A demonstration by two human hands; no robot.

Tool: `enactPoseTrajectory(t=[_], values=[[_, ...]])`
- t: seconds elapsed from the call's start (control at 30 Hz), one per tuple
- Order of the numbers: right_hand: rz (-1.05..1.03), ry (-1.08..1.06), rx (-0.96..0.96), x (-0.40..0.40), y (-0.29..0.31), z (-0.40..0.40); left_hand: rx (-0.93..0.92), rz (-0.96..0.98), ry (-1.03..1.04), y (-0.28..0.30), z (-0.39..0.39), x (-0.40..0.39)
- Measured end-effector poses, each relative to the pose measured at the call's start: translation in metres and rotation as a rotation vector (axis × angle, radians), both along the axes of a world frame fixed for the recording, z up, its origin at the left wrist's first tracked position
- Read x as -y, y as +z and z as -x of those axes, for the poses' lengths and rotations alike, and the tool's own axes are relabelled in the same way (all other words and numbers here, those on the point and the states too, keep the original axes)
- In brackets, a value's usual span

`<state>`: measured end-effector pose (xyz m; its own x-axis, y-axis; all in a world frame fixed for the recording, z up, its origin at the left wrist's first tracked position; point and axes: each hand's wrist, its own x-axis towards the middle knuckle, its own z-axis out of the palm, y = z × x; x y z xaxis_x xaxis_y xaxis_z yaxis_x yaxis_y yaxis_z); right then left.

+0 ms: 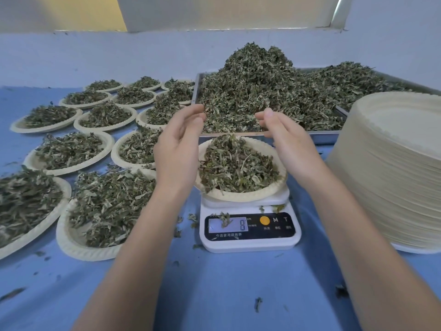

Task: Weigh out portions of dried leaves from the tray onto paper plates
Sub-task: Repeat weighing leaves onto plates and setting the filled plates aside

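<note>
Both hands hover above the paper plate [241,189] on the scale [250,232], left hand [177,149] and right hand [286,142] relaxed, fingers loosely spread, holding nothing. Dried leaves [236,166] fill the plate; behind the scale, the tray [327,136] holds a heap.

you are looking at a table [226,295] covered in blue, running back to a pale blue-white wall [95,56]. above the wall a white ledge [214,29] crosses the view, with a yellow patch [83,13] at upper left and a white window frame [341,10] at upper right. the light is soft and even.
</note>
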<state>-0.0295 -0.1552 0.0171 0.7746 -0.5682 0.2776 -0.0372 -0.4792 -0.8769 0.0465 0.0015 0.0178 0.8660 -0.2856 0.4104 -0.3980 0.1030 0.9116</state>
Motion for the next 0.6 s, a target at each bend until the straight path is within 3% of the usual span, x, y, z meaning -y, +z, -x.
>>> enactPoseTrajectory(t=[0.17, 0.3, 0.43, 0.5, 0.6], values=[[0.049, -0.001, -0.026, -0.001, 0.001, -0.008, -0.049, -0.074, 0.028, -0.005, 0.001, 0.000], [0.379, 0.103, -0.201, -0.003, 0.031, -0.025, -0.090, -0.075, 0.036, -0.006, -0.002, -0.001], [0.762, 0.235, -0.559, -0.018, 0.045, -0.044, -0.122, -0.068, 0.038, -0.006, -0.004, -0.002], [0.858, 0.236, -0.685, -0.025, 0.044, -0.052, -0.134, -0.063, 0.050, -0.006, -0.004, -0.002], [0.892, 0.231, -0.683, -0.029, 0.046, -0.057, -0.155, -0.055, 0.061, -0.006, -0.004, -0.003]])
